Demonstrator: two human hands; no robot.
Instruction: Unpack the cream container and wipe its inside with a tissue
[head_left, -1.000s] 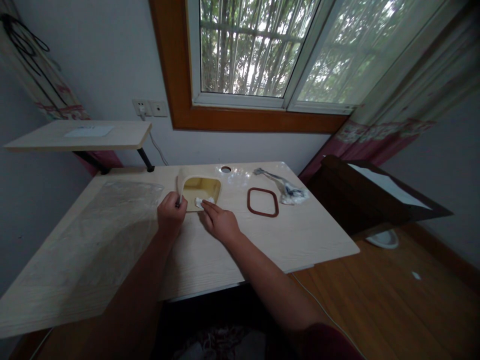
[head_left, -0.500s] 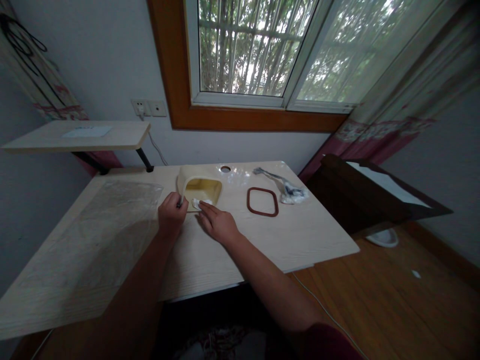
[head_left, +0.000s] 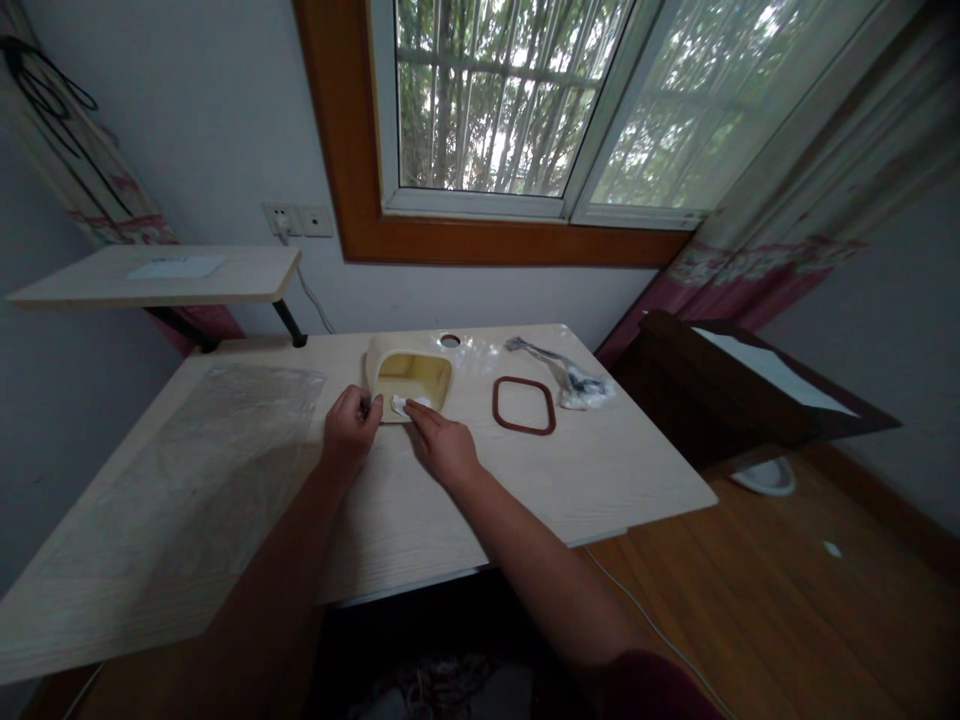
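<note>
A cream, open-fronted plastic container with a yellowish inside lies on the desk. At its left front corner is my left hand, closed, with a small dark thing partly showing between thumb and fingers; its kind is hidden. My right hand reaches to the container's front opening. Its fingers are together and press a crumpled white tissue against the lower inner surface. To the right, apart from both hands, a reddish-brown rounded square ring lies flat.
A clear plastic bag with dark contents lies at the desk's right. Clear plastic sheeting covers part of the left side of the desk. A raised shelf stands at back left, a dark brown box beyond the right edge.
The container has shifted slightly to the right and turned a little. Both hands have moved slightly right with it, the right one keeping its fingers on the tissue.
</note>
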